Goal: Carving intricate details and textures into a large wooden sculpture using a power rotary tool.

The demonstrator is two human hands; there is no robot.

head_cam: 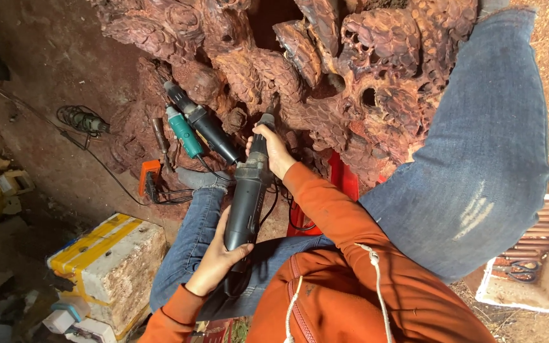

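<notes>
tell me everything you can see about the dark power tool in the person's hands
The dark power tool is a long, slim handheld grinder with a black-grey body that looks like plastic and metal. It points up and away, its tip against the reddish carved wood. The left hand grips its rear end and the right hand wraps its neck near the tip. A black cord trails beside it. The bit itself is too small to make out.

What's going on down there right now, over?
Left hand grips rear of black power carver. Right hand grips its front, tip against the reddish carved wood. Two spare tools lie beside it, clear of the tip.
</notes>
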